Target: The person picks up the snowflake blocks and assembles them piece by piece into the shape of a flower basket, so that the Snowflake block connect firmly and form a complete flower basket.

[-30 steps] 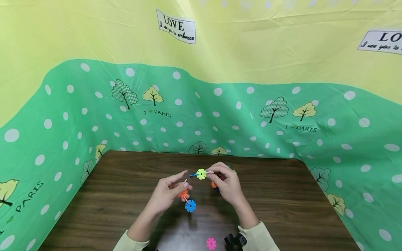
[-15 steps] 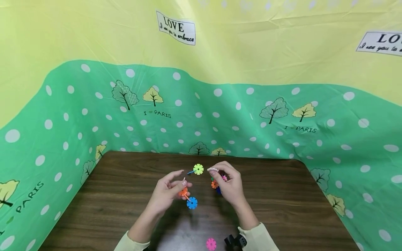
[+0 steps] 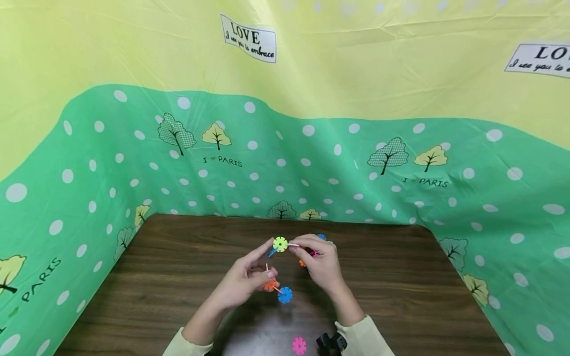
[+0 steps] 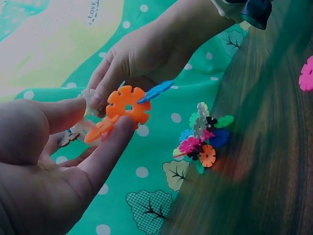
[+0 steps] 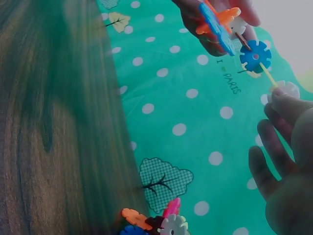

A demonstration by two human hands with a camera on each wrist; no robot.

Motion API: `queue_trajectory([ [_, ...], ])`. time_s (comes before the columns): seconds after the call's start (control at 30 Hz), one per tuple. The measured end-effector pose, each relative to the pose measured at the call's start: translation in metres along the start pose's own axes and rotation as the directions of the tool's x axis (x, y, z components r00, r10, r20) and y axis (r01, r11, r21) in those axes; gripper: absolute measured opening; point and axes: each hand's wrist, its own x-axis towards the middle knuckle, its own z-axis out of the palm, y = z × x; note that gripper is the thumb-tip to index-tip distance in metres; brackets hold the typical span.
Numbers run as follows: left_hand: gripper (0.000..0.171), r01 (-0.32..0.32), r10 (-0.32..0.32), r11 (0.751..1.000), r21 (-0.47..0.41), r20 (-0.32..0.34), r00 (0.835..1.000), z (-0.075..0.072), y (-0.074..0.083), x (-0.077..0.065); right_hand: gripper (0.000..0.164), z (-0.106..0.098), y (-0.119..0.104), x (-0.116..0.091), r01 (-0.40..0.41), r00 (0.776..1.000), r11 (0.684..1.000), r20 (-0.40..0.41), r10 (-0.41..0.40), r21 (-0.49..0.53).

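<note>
My left hand [image 3: 240, 282] holds a chain of slotted flower-shaped discs between thumb and fingers. An orange disc [image 4: 128, 105] with a blue disc [image 3: 285, 295] slotted on it sticks out below the thumb. Further along the chain are a whitish disc [image 4: 80, 128], another blue disc [image 5: 255, 56] and a yellow disc [image 3: 280, 244]. My right hand [image 3: 322, 262] pinches a white disc [image 5: 288, 89] by thumb and forefinger at the yellow disc's edge. Whether the white disc is fully slotted in, I cannot tell.
On the brown wooden table [image 3: 378, 282], a cluster of joined multicoloured discs [image 4: 200, 134] sits beyond my right hand, partly hidden by it in the head view. A single pink disc [image 3: 299, 346] lies near the front. Patterned cloth [image 3: 311, 163] hangs behind the table.
The white disc in my right hand, apart from the yellow disc half a second ago, is back against its edge. My left hand has shifted right with its chain, forefinger extended toward the yellow disc.
</note>
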Motion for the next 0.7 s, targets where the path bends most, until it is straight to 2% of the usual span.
queue_trajectory([
  [0.2,0.07,0.017,-0.017,1.0,0.001,0.023,1.0,-0.0012,0.0002,-0.001,0.017,0.0019,0.0033,-0.0001,0.044,0.999,0.999,-0.008,-0.044,-0.023],
  [0.37,0.07,0.036,-0.036,0.999,-0.004,0.035,0.999,-0.0023,0.0004,-0.0005,0.017,0.002,0.0058,-0.002,0.039,0.999,0.999,0.02,-0.04,0.019],
  [0.5,0.07,0.054,-0.053,0.999,-0.005,0.036,0.998,-0.0034,-0.0007,0.0002,0.015,0.0042,0.0051,-0.0036,0.04,0.999,0.999,0.011,-0.04,0.008],
  [0.7,0.071,0.065,-0.065,0.998,0.0,0.017,0.998,-0.0015,-0.0017,0.0,0.021,0.0079,0.004,-0.0023,0.123,0.992,0.991,-0.006,-0.123,-0.047],
])
